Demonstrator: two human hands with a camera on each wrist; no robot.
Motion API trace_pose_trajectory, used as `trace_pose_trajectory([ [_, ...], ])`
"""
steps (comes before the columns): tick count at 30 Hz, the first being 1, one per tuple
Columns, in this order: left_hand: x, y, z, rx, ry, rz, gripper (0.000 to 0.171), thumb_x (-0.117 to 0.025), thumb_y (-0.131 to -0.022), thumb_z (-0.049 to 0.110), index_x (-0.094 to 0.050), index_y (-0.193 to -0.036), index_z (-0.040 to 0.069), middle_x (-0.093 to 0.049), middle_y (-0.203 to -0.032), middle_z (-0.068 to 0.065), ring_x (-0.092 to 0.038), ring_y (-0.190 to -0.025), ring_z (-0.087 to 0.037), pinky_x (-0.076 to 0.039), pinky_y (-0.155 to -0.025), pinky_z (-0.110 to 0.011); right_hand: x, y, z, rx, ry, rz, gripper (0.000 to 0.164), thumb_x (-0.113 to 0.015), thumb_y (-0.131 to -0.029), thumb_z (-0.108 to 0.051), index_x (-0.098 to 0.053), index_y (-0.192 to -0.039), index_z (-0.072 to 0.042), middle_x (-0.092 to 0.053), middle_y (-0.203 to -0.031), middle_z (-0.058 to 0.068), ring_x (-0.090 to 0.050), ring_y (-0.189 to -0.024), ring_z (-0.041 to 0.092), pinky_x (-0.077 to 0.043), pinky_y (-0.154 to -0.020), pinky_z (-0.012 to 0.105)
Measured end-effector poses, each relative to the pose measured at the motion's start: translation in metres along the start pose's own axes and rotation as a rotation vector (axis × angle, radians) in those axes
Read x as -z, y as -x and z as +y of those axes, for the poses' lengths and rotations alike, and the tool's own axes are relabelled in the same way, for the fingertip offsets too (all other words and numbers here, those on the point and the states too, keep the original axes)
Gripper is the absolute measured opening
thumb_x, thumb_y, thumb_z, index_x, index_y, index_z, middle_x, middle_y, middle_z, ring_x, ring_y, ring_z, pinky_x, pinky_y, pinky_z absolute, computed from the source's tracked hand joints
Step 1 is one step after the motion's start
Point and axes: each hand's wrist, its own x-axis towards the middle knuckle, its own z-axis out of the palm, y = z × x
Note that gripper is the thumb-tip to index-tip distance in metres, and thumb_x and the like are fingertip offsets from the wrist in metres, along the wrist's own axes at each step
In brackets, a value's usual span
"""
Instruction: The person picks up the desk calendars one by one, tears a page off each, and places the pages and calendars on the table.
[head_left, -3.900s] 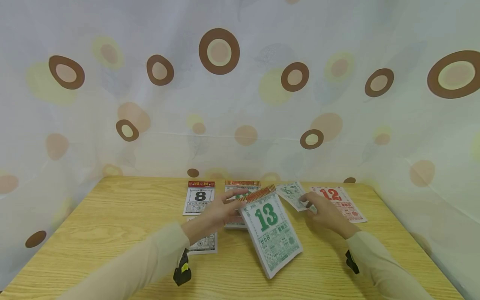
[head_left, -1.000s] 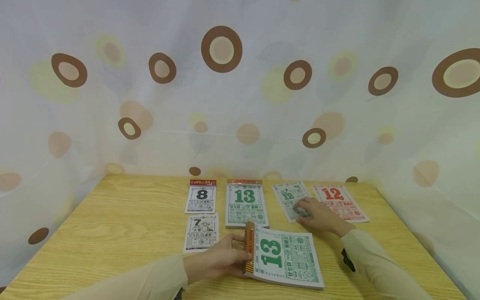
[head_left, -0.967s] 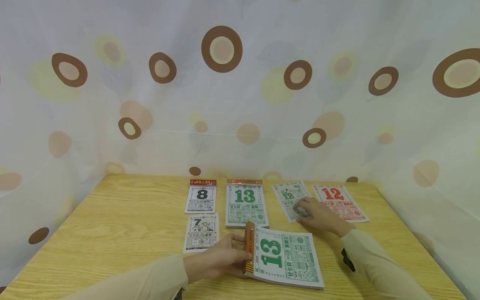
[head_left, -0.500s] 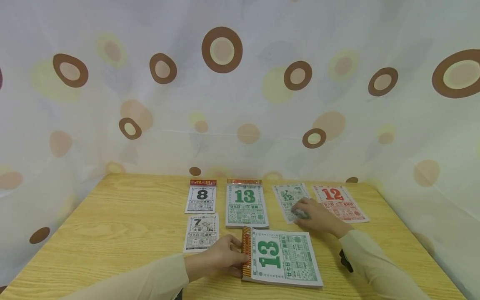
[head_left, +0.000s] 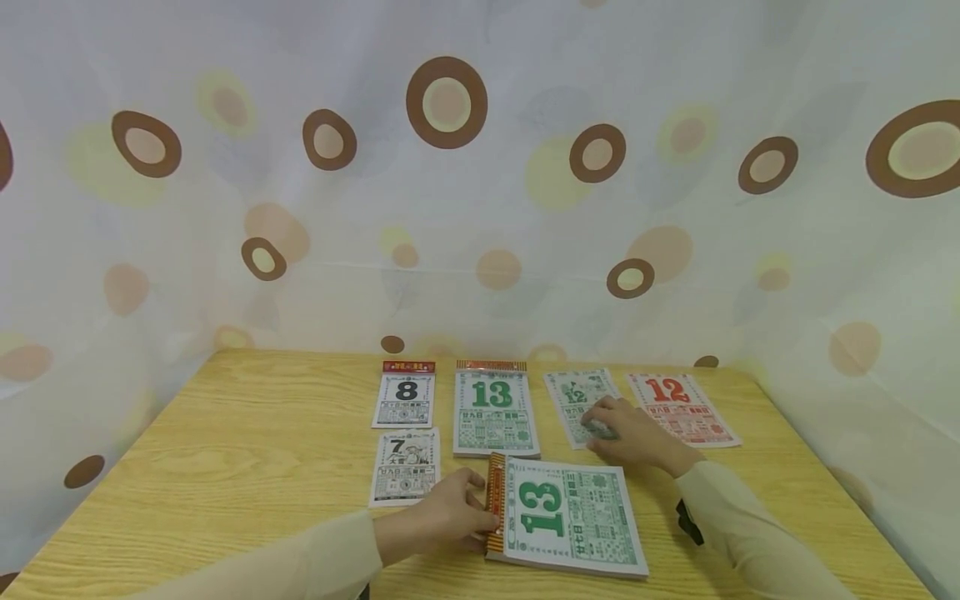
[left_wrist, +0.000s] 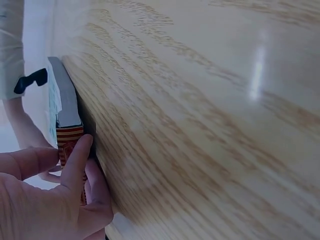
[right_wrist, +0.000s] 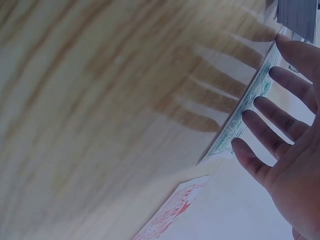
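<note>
My left hand (head_left: 442,517) grips the striped red-and-gold binding of a thick tear-off calendar (head_left: 573,517) marked with a green 13. The calendar lies sideways at the front of the table, its binding facing left. In the left wrist view, thumb and fingers close on the binding (left_wrist: 70,132) from both sides. My right hand (head_left: 633,433) rests its fingertips on a loose green calendar sheet (head_left: 576,392) marked 12, lying on the table. Its fingers are spread and fairly straight in the right wrist view, over the sheet's edge (right_wrist: 255,100). The hand covers the sheet's lower right part.
Behind the held calendar lies another green 13 calendar (head_left: 493,417). To its left are a small calendar showing 8 (head_left: 406,400) and a loose 7 sheet (head_left: 406,467). A red 12 sheet (head_left: 686,408) lies beyond my right hand. A patterned curtain (head_left: 480,200) surrounds the wooden table (head_left: 247,450).
Earlier the left hand held the calendar tilted up while the right held the green sheet. The calendar has since turned sideways and come down; the sheet now lies flat and has shifted slightly towards me.
</note>
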Motion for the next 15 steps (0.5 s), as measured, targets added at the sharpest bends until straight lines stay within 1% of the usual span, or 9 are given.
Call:
trace_pose_trajectory([
  [4, -0.001, 0.0, 0.002, 0.0, 0.004, 0.002, 0.052, -0.062, -0.079, -0.007, -0.036, -0.125, -0.007, -0.049, -0.09, -0.018, -0.06, -0.073, -0.024, -0.058, -0.065, -0.038, 0.002, 0.0, -0.001, 0.01, -0.002, 0.011, 0.028, -0.064, -0.084, -0.025, -0.062, -0.108, -0.011, -0.056, -0.113, 0.013, -0.053, -0.102, 0.031, -0.048, -0.082, 0.049],
  [9, 0.003, 0.0, 0.003, -0.008, -0.003, 0.009, 0.052, -0.062, -0.078, -0.006, -0.038, -0.124, -0.007, -0.051, -0.093, -0.018, -0.058, -0.077, -0.024, -0.058, -0.064, -0.036, 0.005, 0.0, -0.002, -0.01, -0.016, 0.025, 0.03, -0.065, -0.083, -0.023, -0.062, -0.11, -0.01, -0.056, -0.115, 0.012, -0.052, -0.104, 0.031, -0.048, -0.085, 0.049],
  [15, 0.014, 0.0, 0.003, -0.038, -0.069, 0.011, 0.052, -0.063, -0.078, -0.001, -0.04, -0.125, -0.005, -0.053, -0.095, -0.015, -0.057, -0.077, -0.022, -0.058, -0.062, -0.034, 0.009, 0.002, 0.001, -0.047, -0.036, 0.061, 0.031, -0.065, -0.083, -0.02, -0.061, -0.112, -0.008, -0.055, -0.117, 0.011, -0.05, -0.108, 0.032, -0.045, -0.09, 0.052],
])
